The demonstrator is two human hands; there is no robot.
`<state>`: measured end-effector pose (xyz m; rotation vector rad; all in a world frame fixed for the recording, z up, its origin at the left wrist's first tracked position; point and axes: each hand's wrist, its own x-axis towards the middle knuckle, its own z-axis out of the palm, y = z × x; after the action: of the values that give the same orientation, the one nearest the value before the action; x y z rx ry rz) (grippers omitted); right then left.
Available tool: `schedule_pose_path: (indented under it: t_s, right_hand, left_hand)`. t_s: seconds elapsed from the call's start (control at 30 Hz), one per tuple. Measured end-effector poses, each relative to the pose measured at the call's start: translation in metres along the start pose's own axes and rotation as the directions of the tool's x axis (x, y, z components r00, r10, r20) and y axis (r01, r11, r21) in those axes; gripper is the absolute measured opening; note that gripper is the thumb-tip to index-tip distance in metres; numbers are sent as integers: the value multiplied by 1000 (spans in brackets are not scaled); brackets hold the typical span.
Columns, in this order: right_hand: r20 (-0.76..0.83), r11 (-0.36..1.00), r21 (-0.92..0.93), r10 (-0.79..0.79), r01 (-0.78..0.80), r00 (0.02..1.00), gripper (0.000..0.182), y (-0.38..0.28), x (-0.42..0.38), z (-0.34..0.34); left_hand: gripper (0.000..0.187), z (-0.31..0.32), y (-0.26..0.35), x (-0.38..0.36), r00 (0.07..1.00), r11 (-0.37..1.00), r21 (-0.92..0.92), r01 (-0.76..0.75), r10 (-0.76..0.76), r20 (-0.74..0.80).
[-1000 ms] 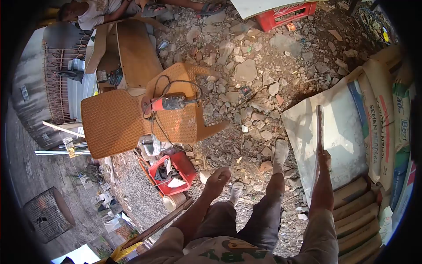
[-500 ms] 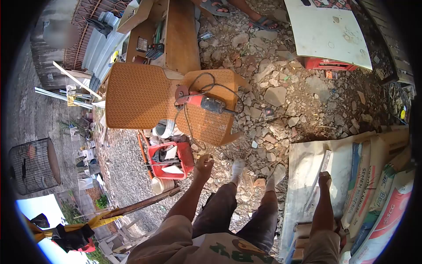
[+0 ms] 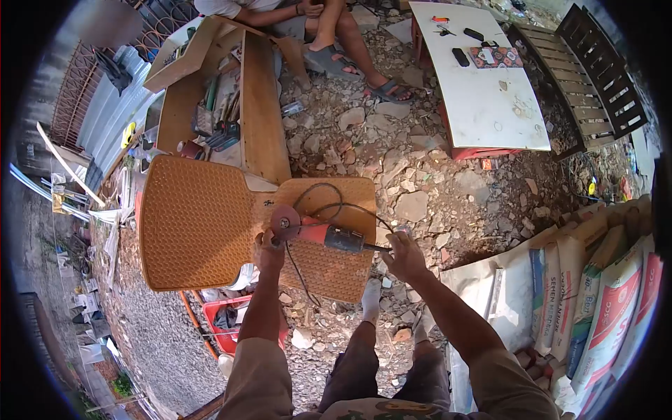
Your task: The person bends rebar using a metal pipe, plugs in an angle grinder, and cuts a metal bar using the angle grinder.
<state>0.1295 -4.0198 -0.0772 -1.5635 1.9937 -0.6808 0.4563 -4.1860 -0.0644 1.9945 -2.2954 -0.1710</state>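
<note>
A red and grey angle grinder [image 3: 318,234] with a round disc lies on the seat of an orange plastic chair [image 3: 203,224], its black cord [image 3: 329,210] looped over the seat. My left hand [image 3: 268,250] touches the grinder's head just below the disc. My right hand [image 3: 402,253] reaches the rear end of the grinder, where the cord leaves it, fingers curled near the chair's edge. Whether either hand grips it firmly is unclear.
Rocky rubble ground [image 3: 413,168] lies all around. A wooden box of tools [image 3: 224,105] stands behind the chair, with a seated person [image 3: 308,28] beyond. A white tabletop [image 3: 483,84] on a red crate stands upper right. Cement sacks [image 3: 595,280] are stacked right. A red tray [image 3: 227,318] sits below the chair.
I stepped up to the chair. My right hand let go of the thin strip by the sacks and moved to the grinder's rear; my left hand rose to the grinder's head.
</note>
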Motion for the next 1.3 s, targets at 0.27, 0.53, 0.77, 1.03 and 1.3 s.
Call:
schedule_pose_path:
  t_s: [0.27, 0.53, 0.77, 1.03, 1.3]
  right_hand:
    - [228, 947, -298, -49, 117, 972, 66, -98, 82, 94]
    - [386, 949, -290, -2, 124, 922, 59, -118, 105, 83]
    - [560, 973, -105, 227, -204, 797, 63, -98, -18, -65]
    - [-105, 537, 306, 839, -786, 533, 51, -3, -213, -220]
    - [-411, 542, 742, 832, -394, 372, 38, 27, -210, -349]
  left_hand:
    - [21, 13, -58, 20, 983, 956, -276, -102, 140, 120]
    - [35, -73, -43, 4, 987, 779, -612, 137, -55, 151]
    - [35, -152, -17, 62, 983, 699, -693, 178, -166, 85]
    - [44, -224, 81, 120, 932, 155, -919, 363, -80, 355]
    - [27, -400, 347, 132, 872, -223, -892, -393, 219, -438]
